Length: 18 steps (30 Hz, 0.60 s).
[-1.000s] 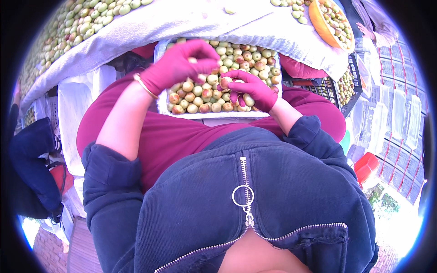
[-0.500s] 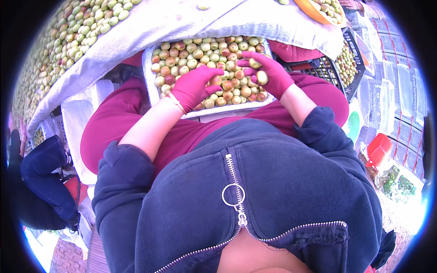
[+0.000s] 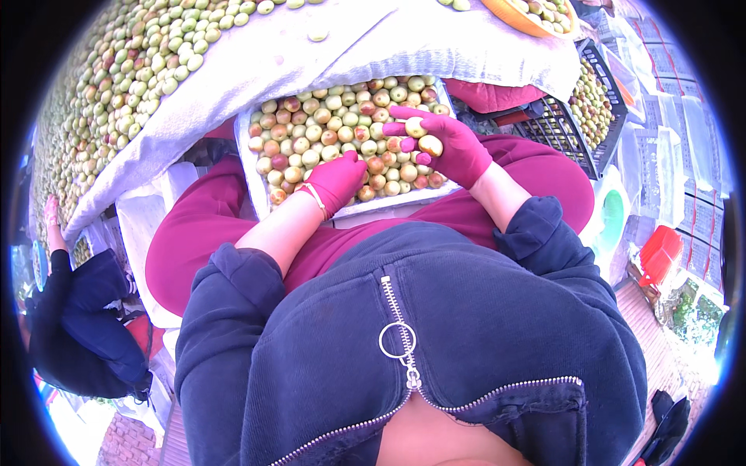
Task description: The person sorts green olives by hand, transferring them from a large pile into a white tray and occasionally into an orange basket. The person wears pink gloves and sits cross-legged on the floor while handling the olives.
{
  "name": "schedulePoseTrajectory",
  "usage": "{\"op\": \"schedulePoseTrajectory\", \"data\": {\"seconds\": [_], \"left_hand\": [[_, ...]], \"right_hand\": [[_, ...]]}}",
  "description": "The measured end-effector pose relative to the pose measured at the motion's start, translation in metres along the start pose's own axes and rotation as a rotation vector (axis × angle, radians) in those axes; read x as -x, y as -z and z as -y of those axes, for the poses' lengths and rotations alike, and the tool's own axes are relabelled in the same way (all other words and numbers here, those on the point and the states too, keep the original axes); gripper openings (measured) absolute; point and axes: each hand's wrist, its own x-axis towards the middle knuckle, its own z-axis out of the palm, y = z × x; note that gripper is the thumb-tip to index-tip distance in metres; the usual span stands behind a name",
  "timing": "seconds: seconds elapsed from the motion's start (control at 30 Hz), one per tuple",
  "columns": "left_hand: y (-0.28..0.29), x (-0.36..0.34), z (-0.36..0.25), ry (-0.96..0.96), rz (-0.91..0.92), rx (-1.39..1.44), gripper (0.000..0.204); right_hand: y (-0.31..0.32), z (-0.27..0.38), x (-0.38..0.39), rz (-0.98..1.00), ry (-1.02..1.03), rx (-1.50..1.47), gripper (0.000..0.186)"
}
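A white tray (image 3: 256,180) full of round green-and-reddish fruit (image 3: 301,144) sits in front of my lap. My left hand (image 3: 334,183), in a pink glove with a pale band at the wrist, rests low over the tray's near-middle; its fingers curl down among the fruit, and what they hold is hidden. To the right, my pink-gloved right hand (image 3: 451,151) is turned partly palm-up, with two fruits (image 3: 430,144) held in its bent fingers above the tray.
A white cloth (image 3: 373,43) bearing a large fruit pile (image 3: 109,93) spans the back. An orange basket (image 3: 559,30) and black crate (image 3: 614,110) of fruit stand back right. A co-worker (image 3: 105,322) is at left. A red container (image 3: 657,256) lies at right.
My left hand has come down from over the tray's back and its fingers have curled lower into the fruit. My right hand has tilted upward, still holding fruit. The view has shifted slightly.
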Motion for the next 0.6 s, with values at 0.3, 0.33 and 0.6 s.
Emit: {"op": "schedulePoseTrajectory", "data": {"seconds": [0.3,0.33,0.6], "left_hand": [[0.049,0.001,-0.001,0.286,-0.109,1.097,0.025],[0.059,0.003,0.001,0.262,-0.083,1.29,0.031],[0.088,0.012,0.006,-0.022,-0.085,1.824,0.054]], "right_hand": [[-0.005,-0.011,-0.007,-0.15,0.203,0.551,0.047],[-0.004,-0.012,-0.007,-0.173,0.248,0.702,0.047],[0.023,0.002,-0.003,-0.205,0.076,1.62,0.045]]}}
